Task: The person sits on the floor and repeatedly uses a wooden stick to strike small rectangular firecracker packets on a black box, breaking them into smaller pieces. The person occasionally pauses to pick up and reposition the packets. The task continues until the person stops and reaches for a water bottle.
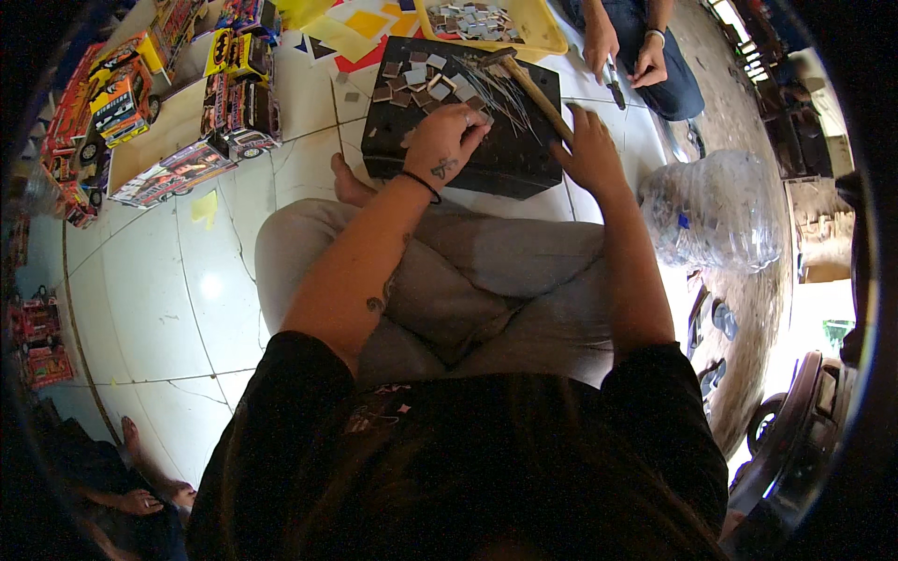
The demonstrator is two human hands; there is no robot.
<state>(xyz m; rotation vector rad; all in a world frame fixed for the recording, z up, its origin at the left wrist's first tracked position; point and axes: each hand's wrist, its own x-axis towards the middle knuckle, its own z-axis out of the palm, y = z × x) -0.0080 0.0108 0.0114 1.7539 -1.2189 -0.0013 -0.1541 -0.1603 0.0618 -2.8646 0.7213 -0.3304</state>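
A black box-like block (449, 168) stands before my crossed legs. Above its top my left hand (443, 138) is closed in a pinch; what sits at its fingertips is too small to make out. My right hand (596, 152), at the block's right edge, is closed around the handle end of a hammer (533, 91). The hammer's head points away from me, toward the block's far side. Small brown and grey square pieces (402, 97) lie scattered on the block, left of a bunch of thin metal wires (502, 105).
A yellow tray (558, 44) of similar squares stands beyond the block. Colourful toy trucks (241, 112) stand at the left. Another person's hand (601, 47) holds a tool at the far right. A plastic-wrapped bundle (716, 210) sits right; a person's foot (131, 432) shows lower left.
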